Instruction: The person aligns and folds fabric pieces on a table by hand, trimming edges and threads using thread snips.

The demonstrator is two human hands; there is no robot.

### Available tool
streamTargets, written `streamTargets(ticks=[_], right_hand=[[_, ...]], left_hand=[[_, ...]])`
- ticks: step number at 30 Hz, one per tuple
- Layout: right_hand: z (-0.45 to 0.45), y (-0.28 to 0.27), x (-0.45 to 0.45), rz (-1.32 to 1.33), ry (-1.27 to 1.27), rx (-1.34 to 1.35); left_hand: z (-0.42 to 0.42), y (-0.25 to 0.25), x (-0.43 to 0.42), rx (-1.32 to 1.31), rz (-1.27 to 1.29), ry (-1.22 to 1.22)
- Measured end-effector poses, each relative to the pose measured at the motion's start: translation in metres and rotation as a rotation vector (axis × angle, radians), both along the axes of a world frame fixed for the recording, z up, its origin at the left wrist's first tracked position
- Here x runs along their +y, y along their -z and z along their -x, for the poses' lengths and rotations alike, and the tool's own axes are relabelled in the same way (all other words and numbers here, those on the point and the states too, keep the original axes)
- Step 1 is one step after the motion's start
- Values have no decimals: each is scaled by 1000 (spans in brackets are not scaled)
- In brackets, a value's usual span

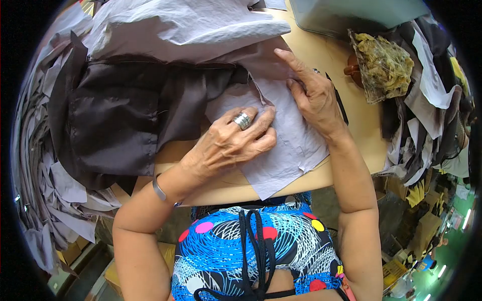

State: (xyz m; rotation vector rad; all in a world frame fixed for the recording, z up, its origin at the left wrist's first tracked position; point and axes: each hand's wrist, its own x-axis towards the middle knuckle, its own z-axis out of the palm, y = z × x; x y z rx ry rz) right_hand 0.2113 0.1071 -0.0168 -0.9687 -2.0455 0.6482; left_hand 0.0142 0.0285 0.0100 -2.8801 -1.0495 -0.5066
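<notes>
A dark brown piece of fabric (115, 118) with a stitched square panel lies on the table, joined by folds to paler lavender-grey cloth (296, 133). My left hand (241, 133), with a wide silver ring and a bracelet, rests on the pale cloth. Its fingers are bent and drawn together at a raw folded edge (261, 93), gripping the cloth there. Farther right, my right hand (314, 95) touches the cloth's right side. Its index finger and thumb are stretched out and apart, while the other fingers curl under, partly hidden.
A large pale cloth (191, 25) is bunched at the back of the table (369, 135). Stacks of cut fabric (45, 175) hang at the left, with more pieces (427, 75) at the right. A clear bag of yellowish material (384, 67) sits near the grey-green surface (346, 15).
</notes>
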Motion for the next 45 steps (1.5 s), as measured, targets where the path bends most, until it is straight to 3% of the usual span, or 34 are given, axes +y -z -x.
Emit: streamTargets(ticks=[6,10,13,27,32,35,39,42,45], right_hand=[[1,-13,-3,113,72,-94],[6,-8,1,34,92,-38],[3,-5,1,26,72,-53],[2,2,4,-76,58,-26],[-5,-11,-5,66,-15,-107],[-5,-14,-8,14,-1,-132],[-1,-8,-8,-21,8,-79],[-5,-1,0,-321,95,-143],[-18,-21,-16,-188,289,-458]], left_hand=[[-1,5,3,-60,67,-6],[-2,13,5,-143,-26,-38],[-1,11,1,-144,59,-58],[-1,8,0,-107,7,-23],[-5,10,-6,-76,-126,40],[-1,14,-4,-199,-66,62],[2,12,-4,-130,-30,15],[1,10,-6,-91,-49,25],[-1,12,-9,-41,-98,9]])
